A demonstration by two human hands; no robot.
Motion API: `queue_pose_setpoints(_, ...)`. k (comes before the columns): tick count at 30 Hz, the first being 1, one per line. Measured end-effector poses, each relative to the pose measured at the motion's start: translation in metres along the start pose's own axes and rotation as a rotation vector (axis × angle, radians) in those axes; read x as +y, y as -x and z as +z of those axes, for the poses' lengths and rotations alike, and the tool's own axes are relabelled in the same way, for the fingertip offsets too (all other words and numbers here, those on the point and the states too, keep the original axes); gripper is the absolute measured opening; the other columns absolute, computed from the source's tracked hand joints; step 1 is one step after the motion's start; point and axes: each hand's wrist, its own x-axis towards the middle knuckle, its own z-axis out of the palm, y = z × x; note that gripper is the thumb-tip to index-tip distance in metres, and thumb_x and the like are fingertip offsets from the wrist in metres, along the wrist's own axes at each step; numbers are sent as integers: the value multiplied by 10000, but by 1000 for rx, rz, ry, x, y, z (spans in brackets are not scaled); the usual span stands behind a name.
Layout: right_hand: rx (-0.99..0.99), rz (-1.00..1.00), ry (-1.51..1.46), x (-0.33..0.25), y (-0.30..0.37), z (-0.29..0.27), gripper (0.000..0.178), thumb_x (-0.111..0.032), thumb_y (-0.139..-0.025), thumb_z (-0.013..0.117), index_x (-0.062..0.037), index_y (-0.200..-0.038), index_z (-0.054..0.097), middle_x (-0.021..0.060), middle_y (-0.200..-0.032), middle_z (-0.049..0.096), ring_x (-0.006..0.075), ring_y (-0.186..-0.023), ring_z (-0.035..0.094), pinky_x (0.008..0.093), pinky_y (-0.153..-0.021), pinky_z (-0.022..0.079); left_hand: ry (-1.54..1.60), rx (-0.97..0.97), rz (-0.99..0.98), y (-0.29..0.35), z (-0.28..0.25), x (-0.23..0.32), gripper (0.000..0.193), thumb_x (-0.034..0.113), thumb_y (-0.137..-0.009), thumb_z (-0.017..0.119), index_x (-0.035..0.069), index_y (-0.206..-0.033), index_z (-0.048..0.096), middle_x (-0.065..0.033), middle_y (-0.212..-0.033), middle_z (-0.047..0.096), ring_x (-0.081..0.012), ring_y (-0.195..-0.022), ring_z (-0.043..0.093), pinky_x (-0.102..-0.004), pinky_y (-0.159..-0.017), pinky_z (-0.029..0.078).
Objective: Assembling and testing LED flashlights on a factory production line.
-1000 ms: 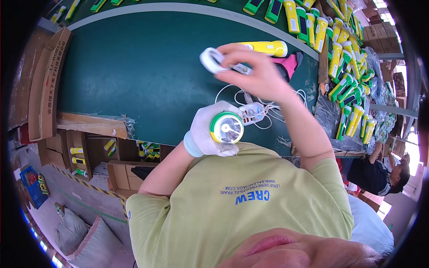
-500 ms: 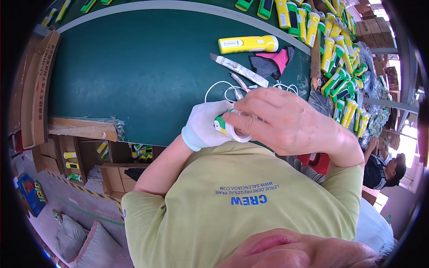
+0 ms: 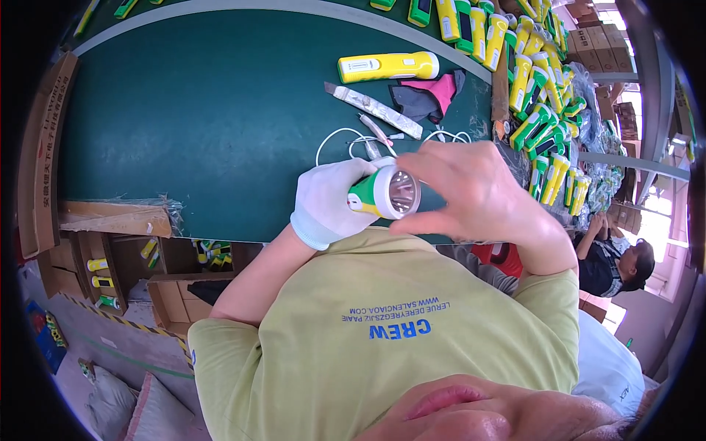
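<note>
My left hand (image 3: 326,198), in a white glove, is closed around the body of a green, yellow and white flashlight (image 3: 382,192). The flashlight's round lens faces right, its silvery reflector showing. My bare right hand (image 3: 467,192) is just right of the lens, thumb and fingers spread apart; whether a fingertip touches the rim I cannot tell. Beyond my hands, a white cable (image 3: 331,140) lies looped on the green table (image 3: 184,117). Past it are a box cutter with a wrapped handle (image 3: 379,110), a pink and grey cloth (image 3: 430,95) and another yellow flashlight (image 3: 387,67).
Many yellow and green flashlights (image 3: 540,88) are heaped at the far right, behind a wooden edge strip (image 3: 500,92). A cardboard piece (image 3: 114,218) lies at the table's near left edge. Cardboard boxes (image 3: 176,300) stand below it. Another person (image 3: 616,257) is at the right.
My right hand has moved off the flashlight's head and its fingers have spread, uncovering the lens. The flashlight has turned slightly in my left hand. The whole view has shifted a little.
</note>
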Motion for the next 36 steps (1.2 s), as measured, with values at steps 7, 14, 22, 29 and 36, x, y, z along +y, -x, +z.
queue_pose_setpoints(7,173,8,68,2,-12,-4,686,-558,-591,830,-18,-967,638,126,-896,621,310,-753,629,360,-612,499,32,-40,-68,-5,-3,7,445,346,-588,874,121,-904,656,-77,-788,667,-292,-707,662,-357,-602,514)
queue_pose_setpoints(14,-96,194,-199,-2,2,-4,638,-322,-589,892,-2,-1083,646,106,-880,677,240,-716,659,307,-602,517,11,-65,26,-3,-4,3,476,288,-589,870,100,-970,655,-104,-822,683,-320,-749,671,-358,-628,526)
queue_pose_setpoints(22,-19,-53,-45,8,1,5,598,-292,-680,814,20,-1149,612,141,-949,634,308,-759,640,349,-616,523,-35,-66,-52,-6,4,4,438,301,-604,858,130,-960,669,-77,-789,674,-297,-707,665,-369,-600,523)
queue_pose_setpoints(29,242,82,-202,6,14,34,497,-220,-717,790,26,-1112,616,114,-825,620,242,-644,631,317,-528,489,-73,-18,-1,-5,7,0,419,290,-603,846,138,-949,666,-76,-778,670,-292,-699,664,-363,-586,519)
queue_pose_setpoints(36,393,177,-294,26,22,49,486,-254,-800,728,-29,-1212,603,79,-826,620,151,-612,576,268,-547,455,215,-169,-277,-15,10,15,411,289,-723,814,74,-1028,643,-89,-831,690,-255,-745,680,-343,-663,536)
